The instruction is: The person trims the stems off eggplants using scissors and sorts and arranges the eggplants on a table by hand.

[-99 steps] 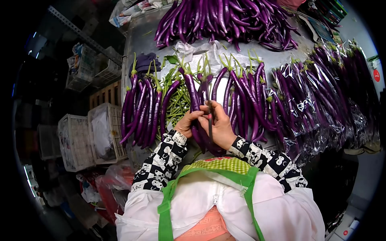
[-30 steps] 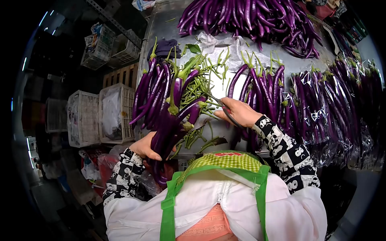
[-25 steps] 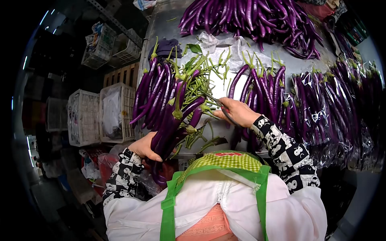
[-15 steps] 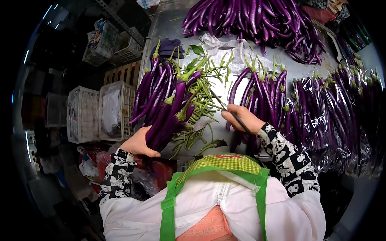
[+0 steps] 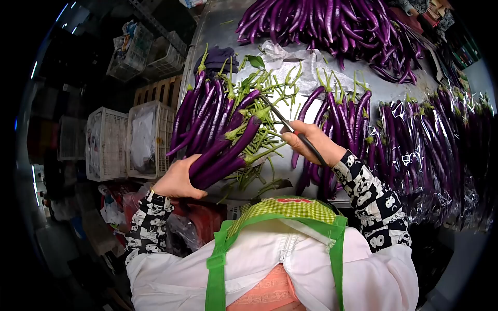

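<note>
My left hand (image 5: 180, 179) is wrapped round the lower ends of a bunch of long purple eggplants (image 5: 223, 155), whose green stem ends point up and right. My right hand (image 5: 315, 142) grips dark-handled scissors (image 5: 306, 143), their blades reaching up-left close to the bunch's stems. Beneath and beside the blades lie cut green stems (image 5: 259, 140) in a loose heap. Left of the heap is a row of eggplants (image 5: 199, 114); a second group (image 5: 345, 119) lies right of the scissors, on a white surface and metal.
A large eggplant pile (image 5: 327, 26) covers the far part of the metal table (image 5: 218, 36). Plastic-wrapped eggplants (image 5: 420, 150) lie at the right. White crates (image 5: 106, 145) stand at the left, and a dark cloth (image 5: 220, 61) rests near the table's left edge. Part of another person (image 5: 412, 8) shows at the top right.
Earlier both hands were together at the middle. My left hand then held a bunch at the lower left, which has since tilted rightward, its stem ends now nearer the scissors. Cut stems have spread.
</note>
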Tool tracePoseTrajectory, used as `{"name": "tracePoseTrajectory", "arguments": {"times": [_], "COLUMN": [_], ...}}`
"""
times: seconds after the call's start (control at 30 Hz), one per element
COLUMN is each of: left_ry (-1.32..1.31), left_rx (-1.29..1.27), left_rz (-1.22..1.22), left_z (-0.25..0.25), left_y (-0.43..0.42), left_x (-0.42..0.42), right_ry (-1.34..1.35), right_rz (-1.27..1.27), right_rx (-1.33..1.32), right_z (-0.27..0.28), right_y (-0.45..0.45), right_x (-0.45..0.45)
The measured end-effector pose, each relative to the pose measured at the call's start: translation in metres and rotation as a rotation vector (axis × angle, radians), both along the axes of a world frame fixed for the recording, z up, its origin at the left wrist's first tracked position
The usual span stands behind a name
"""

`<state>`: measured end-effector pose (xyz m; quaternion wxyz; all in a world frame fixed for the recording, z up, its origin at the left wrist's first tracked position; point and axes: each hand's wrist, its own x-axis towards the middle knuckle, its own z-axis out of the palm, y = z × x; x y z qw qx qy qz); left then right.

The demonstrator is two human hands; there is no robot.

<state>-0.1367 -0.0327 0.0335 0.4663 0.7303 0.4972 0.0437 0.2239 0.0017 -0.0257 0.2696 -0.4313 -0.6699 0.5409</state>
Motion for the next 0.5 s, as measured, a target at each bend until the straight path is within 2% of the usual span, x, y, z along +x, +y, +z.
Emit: {"name": "tracePoseTrajectory", "arguments": {"times": [0.03, 0.1, 0.17, 0.23, 0.33, 0.37, 0.47, 0.5], "left_ry": [0.091, 0.054, 0.076, 0.032, 0.004, 0.021, 0.031, 0.032], "left_rx": [0.083, 0.135, 0.243, 0.223, 0.163, 0.121, 0.12, 0.12], "left_rz": [0.019, 0.061, 0.081, 0.122, 0.169, 0.184, 0.16, 0.159], "left_z": [0.004, 0.007, 0.0, 0.005, 0.009, 0.009, 0.008, 0.007], "left_y": [0.0, 0.001, 0.003, 0.005, 0.008, 0.008, 0.008, 0.008], "left_x": [0.0, -0.002, -0.007, -0.003, 0.003, 0.006, 0.012, 0.013], "right_ry": [-0.115, -0.112, -0.173, -0.31, -0.333, -0.3, -0.203, -0.212], "right_rz": [-0.034, -0.17, -0.172, -0.087, 0.054, 0.061, 0.022, 0.025], "right_rx": [0.189, 0.125, 0.103, 0.035, 0.183, 0.341, 0.38, 0.314], "right_z": [-0.002, -0.004, -0.004, 0.004, -0.001, -0.002, 0.01, 0.014], "right_y": [-0.002, -0.008, -0.012, -0.022, -0.037, -0.039, -0.041, -0.04], "right_x": [0.001, 0.004, 0.013, 0.016, 0.011, 0.006, -0.011, -0.016]}}
